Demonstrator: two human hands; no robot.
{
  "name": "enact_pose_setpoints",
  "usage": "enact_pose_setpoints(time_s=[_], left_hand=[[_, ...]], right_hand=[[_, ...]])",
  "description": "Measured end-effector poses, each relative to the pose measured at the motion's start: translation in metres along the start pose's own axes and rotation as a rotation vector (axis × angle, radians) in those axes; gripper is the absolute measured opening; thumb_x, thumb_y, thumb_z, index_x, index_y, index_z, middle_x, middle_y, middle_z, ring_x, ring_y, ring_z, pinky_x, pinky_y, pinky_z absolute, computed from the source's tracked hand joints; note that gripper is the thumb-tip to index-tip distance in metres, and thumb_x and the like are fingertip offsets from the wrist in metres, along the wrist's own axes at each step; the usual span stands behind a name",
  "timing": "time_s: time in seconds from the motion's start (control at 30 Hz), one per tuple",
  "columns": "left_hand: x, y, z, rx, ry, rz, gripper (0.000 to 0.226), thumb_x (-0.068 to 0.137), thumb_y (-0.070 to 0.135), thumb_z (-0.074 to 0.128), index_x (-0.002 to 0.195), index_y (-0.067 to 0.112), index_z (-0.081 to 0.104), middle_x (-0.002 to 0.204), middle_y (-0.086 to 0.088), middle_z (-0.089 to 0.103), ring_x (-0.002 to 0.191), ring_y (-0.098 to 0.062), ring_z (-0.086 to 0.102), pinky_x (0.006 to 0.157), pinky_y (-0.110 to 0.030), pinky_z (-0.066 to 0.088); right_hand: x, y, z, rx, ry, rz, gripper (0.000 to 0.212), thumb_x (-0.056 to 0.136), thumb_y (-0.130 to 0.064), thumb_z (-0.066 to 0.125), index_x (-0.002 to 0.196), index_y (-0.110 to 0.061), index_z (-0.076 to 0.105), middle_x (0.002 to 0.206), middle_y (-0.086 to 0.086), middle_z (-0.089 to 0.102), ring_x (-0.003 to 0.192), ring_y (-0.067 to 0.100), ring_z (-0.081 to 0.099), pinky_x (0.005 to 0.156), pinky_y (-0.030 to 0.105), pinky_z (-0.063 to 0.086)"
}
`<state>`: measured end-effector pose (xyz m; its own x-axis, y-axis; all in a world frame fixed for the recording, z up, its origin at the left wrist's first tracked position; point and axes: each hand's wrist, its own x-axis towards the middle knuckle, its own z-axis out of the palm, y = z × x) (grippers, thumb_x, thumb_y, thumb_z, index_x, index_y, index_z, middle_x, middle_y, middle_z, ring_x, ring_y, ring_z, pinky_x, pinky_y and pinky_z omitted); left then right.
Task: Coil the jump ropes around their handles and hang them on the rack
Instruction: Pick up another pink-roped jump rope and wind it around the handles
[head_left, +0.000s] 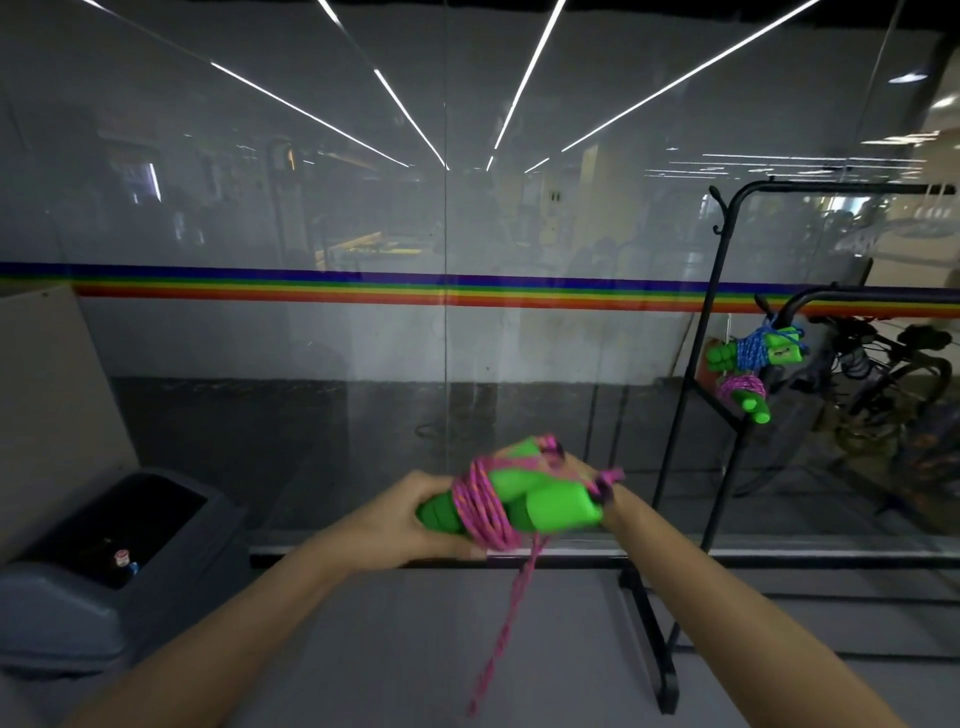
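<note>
Left hand (415, 512) gripping green handles (550, 506), right hand (577, 466) pinching pink rope (480, 506)

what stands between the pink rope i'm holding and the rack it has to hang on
Nothing visible: open air lies between the pink rope and the black rack to its right. Two coiled ropes already hang there, and the held rope's loose tail dangles uncoiled.

Pink rope (480, 512) partly wound on green handles (550, 504), tail dangling, left of black rack (649, 642).
</note>
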<state>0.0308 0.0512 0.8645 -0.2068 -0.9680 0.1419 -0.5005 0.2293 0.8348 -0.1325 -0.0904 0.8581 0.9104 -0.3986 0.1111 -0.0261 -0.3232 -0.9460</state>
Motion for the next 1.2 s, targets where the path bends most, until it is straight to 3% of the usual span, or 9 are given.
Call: enact_pose_setpoints(time_s=[0.13, 0.27, 0.37, 0.5, 0.8, 0.97, 1.07, 1.13, 1.2], left_hand=[[0.002, -0.005, -0.006, -0.286, 0.266, -0.163, 0.021, 0.067, 0.012, 0.079, 0.084, 0.002, 0.071, 0.078, -0.011, 0.072, 0.062, -0.016, 0.065, 0.06, -0.026, 0.055], [0.006, -0.014, -0.015, -0.332, 0.501, -0.336, 0.015, 0.073, 0.012, 0.074, 0.077, -0.002, 0.069, 0.072, -0.016, 0.07, 0.052, -0.019, 0.064, 0.051, -0.026, 0.053], [0.009, -0.023, -0.019, 0.06, 0.54, -0.4, 0.021, 0.068, 0.025, 0.079, 0.065, 0.007, 0.069, 0.068, -0.016, 0.072, 0.054, -0.021, 0.066, 0.057, -0.027, 0.053], [0.011, -0.022, -0.012, 0.618, 0.47, -0.431, 0.03, 0.066, 0.044, 0.073, 0.07, 0.018, 0.059, 0.085, -0.012, 0.07, 0.083, -0.029, 0.067, 0.068, -0.032, 0.05], [0.003, 0.011, 0.007, 1.058, -0.233, -0.231, 0.033, 0.075, 0.039, 0.064, 0.104, 0.024, 0.058, 0.109, -0.006, 0.066, 0.106, -0.026, 0.06, 0.076, -0.033, 0.044], [-0.004, 0.02, 0.018, 0.809, -0.368, -0.05, 0.027, 0.07, 0.032, 0.074, 0.092, 0.023, 0.06, 0.081, 0.003, 0.065, 0.076, -0.013, 0.059, 0.062, -0.024, 0.036], [-0.009, 0.013, 0.016, 0.325, -0.207, -0.021, 0.021, 0.066, 0.019, 0.079, 0.082, 0.019, 0.065, 0.062, 0.017, 0.057, 0.059, 0.004, 0.048, 0.058, -0.019, 0.04], [-0.011, 0.007, 0.012, 0.026, -0.029, -0.044, 0.021, 0.064, 0.014, 0.082, 0.08, 0.009, 0.069, 0.07, 0.005, 0.064, 0.066, -0.006, 0.054, 0.062, -0.023, 0.046], [-0.011, 0.006, 0.011, -0.212, 0.134, -0.072, 0.018, 0.065, 0.008, 0.082, 0.077, 0.004, 0.07, 0.072, -0.005, 0.07, 0.066, -0.014, 0.061, 0.062, -0.026, 0.052]], right_hand=[[-0.007, 0.013, 0.008, -0.147, 0.122, 0.086, 0.028, 0.095, -0.018, 0.046, 0.069, -0.021, 0.057, 0.041, -0.012, 0.048, 0.039, -0.001, 0.038, 0.046, 0.018, 0.031], [-0.019, 0.009, 0.017, -0.418, 0.103, 0.138, 0.034, 0.096, -0.028, 0.042, 0.065, -0.026, 0.054, 0.044, -0.011, 0.044, 0.041, -0.001, 0.038, 0.05, 0.013, 0.032], [-0.024, -0.008, 0.025, -0.774, 0.043, 0.128, 0.029, 0.095, -0.038, 0.042, 0.075, -0.027, 0.06, 0.061, -0.01, 0.057, 0.064, 0.005, 0.051, 0.066, 0.027, 0.041], [-0.027, -0.033, 0.033, -1.122, -0.05, 0.14, 0.028, 0.093, -0.039, 0.044, 0.105, -0.02, 0.061, 0.105, 0.012, 0.065, 0.102, 0.028, 0.057, 0.076, 0.032, 0.041], [-0.023, -0.092, 0.014, -1.19, -0.258, 0.217, 0.023, 0.076, -0.037, 0.068, 0.098, -0.031, 0.069, 0.095, -0.001, 0.074, 0.09, 0.015, 0.065, 0.072, 0.027, 0.047], [-0.016, -0.086, 0.003, -0.929, -0.286, 0.156, 0.012, 0.077, -0.023, 0.071, 0.088, -0.018, 0.07, 0.081, -0.002, 0.07, 0.074, 0.011, 0.06, 0.076, 0.027, 0.046], [-0.019, -0.068, 0.007, -0.665, -0.203, 0.114, 0.016, 0.08, -0.014, 0.068, 0.094, -0.01, 0.063, 0.081, -0.004, 0.061, 0.073, 0.003, 0.055, 0.073, 0.02, 0.044], [-0.029, -0.058, 0.012, -0.485, -0.038, 0.155, 0.036, 0.083, -0.005, 0.058, 0.116, 0.006, 0.053, 0.098, 0.001, 0.06, 0.076, -0.006, 0.054, 0.075, 0.016, 0.046], [-0.035, -0.04, 0.023, -0.557, 0.08, 0.122, 0.022, 0.088, 0.005, 0.048, 0.105, -0.003, 0.058, 0.093, -0.015, 0.063, 0.065, -0.016, 0.052, 0.065, 0.008, 0.045]])
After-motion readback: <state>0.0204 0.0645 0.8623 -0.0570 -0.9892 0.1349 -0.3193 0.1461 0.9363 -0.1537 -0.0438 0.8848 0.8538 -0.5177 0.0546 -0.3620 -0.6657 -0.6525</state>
